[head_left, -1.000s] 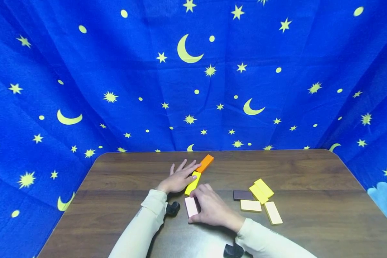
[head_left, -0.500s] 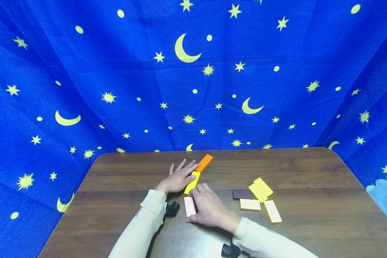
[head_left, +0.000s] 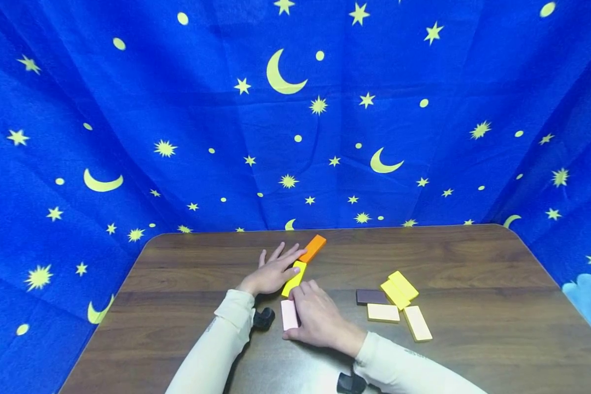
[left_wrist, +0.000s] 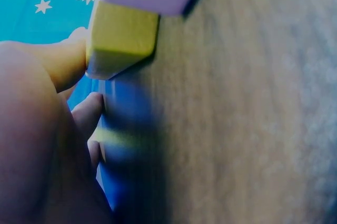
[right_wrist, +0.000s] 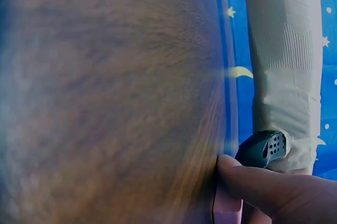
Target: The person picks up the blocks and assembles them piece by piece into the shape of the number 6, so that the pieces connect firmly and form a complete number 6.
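Head feed: three blocks in a line, lower centre. Orange block (head_left: 313,249) on top, yellow block (head_left: 291,285) mid, pink block (head_left: 289,316) at the bottom. I'd call orange and yellow in place; pink is in hand. Left over, as I read it: five right of centre, outside the line: dark block (head_left: 369,297), two bright yellow blocks (head_left: 395,296), two cream blocks (head_left: 383,313). So under half, if all count.

Left hand (head_left: 271,274): fingers straight and spread, index at orange, thumb against yellow; I see no grip. Right hand (head_left: 321,317): thumb and fingers pinch pink end to end, spread to block length. Left wrist feed: pink looks to touch yellow, slightly angled. Orange/yellow contact: can't confirm.

Materials: flat oblongs, plain smooth faces, slightly rounded edges; maybe painted wood. Bright yellow pair overlap in view; can't tell if stacked. Tabletop (head_left: 473,268): brown wood grain, glare at bottom centre. Cloth (head_left: 216,120) behind: blue, creased, yellow stars and moons.
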Available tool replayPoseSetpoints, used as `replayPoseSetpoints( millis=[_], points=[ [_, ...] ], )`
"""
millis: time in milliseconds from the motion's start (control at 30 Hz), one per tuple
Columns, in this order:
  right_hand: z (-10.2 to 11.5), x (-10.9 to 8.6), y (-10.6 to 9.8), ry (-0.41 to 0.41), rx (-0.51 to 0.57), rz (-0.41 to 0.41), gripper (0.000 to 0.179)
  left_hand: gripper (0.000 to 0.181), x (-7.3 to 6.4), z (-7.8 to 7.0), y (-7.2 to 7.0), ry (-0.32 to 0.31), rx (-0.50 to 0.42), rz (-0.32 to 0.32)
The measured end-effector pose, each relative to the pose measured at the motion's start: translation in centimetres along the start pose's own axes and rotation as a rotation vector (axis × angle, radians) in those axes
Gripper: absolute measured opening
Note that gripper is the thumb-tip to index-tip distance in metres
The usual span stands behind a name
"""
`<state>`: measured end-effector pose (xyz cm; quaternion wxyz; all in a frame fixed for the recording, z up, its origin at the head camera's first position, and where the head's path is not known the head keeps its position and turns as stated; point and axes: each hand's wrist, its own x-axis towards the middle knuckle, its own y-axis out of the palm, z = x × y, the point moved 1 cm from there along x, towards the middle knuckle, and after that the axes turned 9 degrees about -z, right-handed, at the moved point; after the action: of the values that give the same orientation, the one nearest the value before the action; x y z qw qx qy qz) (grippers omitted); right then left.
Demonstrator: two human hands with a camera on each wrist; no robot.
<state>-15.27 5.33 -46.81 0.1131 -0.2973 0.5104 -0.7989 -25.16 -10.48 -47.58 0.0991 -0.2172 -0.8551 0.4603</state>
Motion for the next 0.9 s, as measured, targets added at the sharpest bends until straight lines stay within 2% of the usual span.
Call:
replayPoseSetpoints(
  millis=[467, 900],
  points=[
    [0.16, 0.01, 0.13, 0.036, -0.004, -0.016, 0.067, 0.053, 0.00, -0.08, -0.16, -0.008, 0.000, 0.003],
    [0.14, 0.03, 0.57, 0.070, 0.044, -0.011, 0.068, 0.052, 0.04, -0.02, -0.08, 0.005, -0.001, 0.007]
  ],
)
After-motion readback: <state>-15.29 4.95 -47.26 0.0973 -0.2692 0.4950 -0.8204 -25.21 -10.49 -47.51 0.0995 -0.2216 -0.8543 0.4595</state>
